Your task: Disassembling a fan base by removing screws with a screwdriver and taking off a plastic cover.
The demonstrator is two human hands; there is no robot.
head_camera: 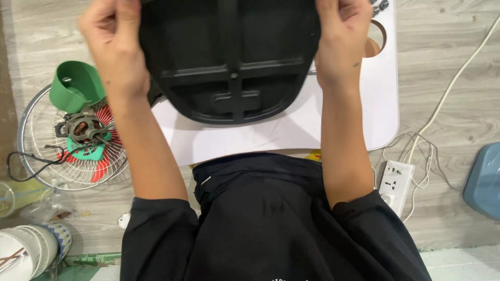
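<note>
Head view, looking straight down: both hands hold a black plastic fan base cover (229, 57) by its two sides, above a small white tabletop (291, 130). The cover is a rounded, shield-like shell, matte and dark, with raised ribs crossing its inner face and a small boss where the ribs meet. The left hand (112, 36) grips its left edge, fingers curled closed over the rim; the right hand (341, 31) clamps the right edge the same way, fingers folded shut on the plastic. Most of the cover hangs over the far middle of the tabletop, which is smooth, glossy and round-cornered, with a circular cut-out (379, 36) at its far right.

Left of the tabletop, on the pale wood-grain floor (448, 93), lies a round wire fan grille (36, 156), thin chrome spokes fanning outward. On it sit a green plastic motor housing (77, 86), cup-shaped and tilted, a bare fan motor (83, 129) with copper windings, and red fan blades (104, 151) below. A black cord (31, 166) loops off the motor.

Near right, a white power strip (396, 182) lies on the floor with white cables (442, 99) trailing away far right. A grey-blue plastic object (484, 182), cropped, sits at the right edge. Stacked bowls (31, 250) sit near left.
</note>
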